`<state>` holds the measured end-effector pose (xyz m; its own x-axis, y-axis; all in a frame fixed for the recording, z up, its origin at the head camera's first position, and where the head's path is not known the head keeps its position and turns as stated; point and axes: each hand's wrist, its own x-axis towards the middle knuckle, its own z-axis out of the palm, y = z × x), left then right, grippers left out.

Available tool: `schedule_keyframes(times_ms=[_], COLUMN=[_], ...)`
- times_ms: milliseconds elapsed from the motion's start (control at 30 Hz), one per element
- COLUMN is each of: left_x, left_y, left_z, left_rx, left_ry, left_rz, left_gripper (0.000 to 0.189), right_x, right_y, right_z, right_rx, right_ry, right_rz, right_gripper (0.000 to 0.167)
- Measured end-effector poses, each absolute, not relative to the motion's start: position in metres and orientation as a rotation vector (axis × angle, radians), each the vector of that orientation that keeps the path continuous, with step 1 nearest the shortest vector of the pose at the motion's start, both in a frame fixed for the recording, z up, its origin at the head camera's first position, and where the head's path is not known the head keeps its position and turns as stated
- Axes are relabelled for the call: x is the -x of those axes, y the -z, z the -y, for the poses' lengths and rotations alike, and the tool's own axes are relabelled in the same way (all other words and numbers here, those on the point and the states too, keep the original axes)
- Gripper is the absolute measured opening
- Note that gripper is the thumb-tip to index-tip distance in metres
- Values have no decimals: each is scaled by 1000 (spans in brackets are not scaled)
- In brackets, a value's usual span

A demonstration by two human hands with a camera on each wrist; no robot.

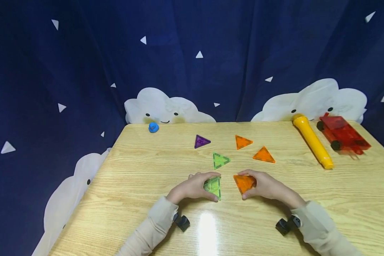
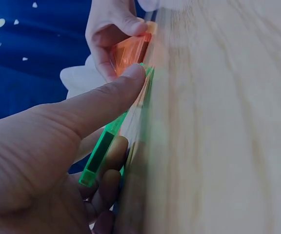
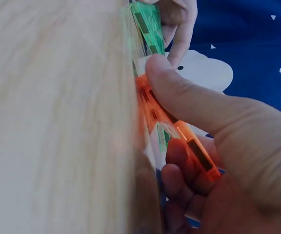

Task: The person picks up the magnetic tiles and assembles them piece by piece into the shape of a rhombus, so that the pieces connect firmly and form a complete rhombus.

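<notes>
In the head view my left hand (image 1: 196, 186) pinches a translucent green triangular magnetic tile (image 1: 215, 187) between thumb and fingers, one flat edge facing right. My right hand (image 1: 265, 184) holds an orange triangular magnetic tile (image 1: 243, 183) the same way, a short gap to the right of the green one. Both wrist views show the thumb on a near corner and fingers curled beneath, with the green tile (image 2: 101, 151) and the orange tile (image 3: 194, 141) tilted close over the wooden surface. Just beyond the hands lies another green triangular tile (image 1: 220, 160).
Farther back lie a purple triangular tile (image 1: 201, 141) and two orange ones, a nearer tile (image 1: 264, 155) and a farther tile (image 1: 243, 142). A blue toy duck (image 1: 153, 127) sits at the back left. At the right are a yellow toy microphone (image 1: 313, 141) and a red wheeled toy (image 1: 343, 134).
</notes>
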<state>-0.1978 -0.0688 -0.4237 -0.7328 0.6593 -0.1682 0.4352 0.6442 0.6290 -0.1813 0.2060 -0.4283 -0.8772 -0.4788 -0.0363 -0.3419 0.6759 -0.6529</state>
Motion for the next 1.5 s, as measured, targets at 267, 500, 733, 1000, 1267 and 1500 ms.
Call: schedule_keyframes(times_ms=[267, 500, 733, 1000, 1267, 1500], left_x=[199, 198, 196, 196, 195, 195], left_y=[424, 423, 424, 423, 422, 423], left_z=[67, 63, 58, 56, 53, 54], left_rx=[-902, -868, -848, -852, -842, -826], left_ry=[-796, -809, -822, -809, -793, -824], left_rz=[-2471, -2497, -2503, -2504, -2510, -2493], left_gripper=[79, 80, 80, 79, 78, 78], right_x=[180, 180, 179, 178, 177, 176], right_y=[427, 425, 425, 424, 425, 424], right_z=[-200, -197, -190, -185, -182, -187], right_rx=[671, 665, 670, 678, 672, 718], right_ry=[994, 1064, 1068, 1077, 1093, 1079], right_rz=[-2647, -2573, -2558, -2545, -2549, -2543], right_gripper=[70, 69, 69, 68, 68, 60])
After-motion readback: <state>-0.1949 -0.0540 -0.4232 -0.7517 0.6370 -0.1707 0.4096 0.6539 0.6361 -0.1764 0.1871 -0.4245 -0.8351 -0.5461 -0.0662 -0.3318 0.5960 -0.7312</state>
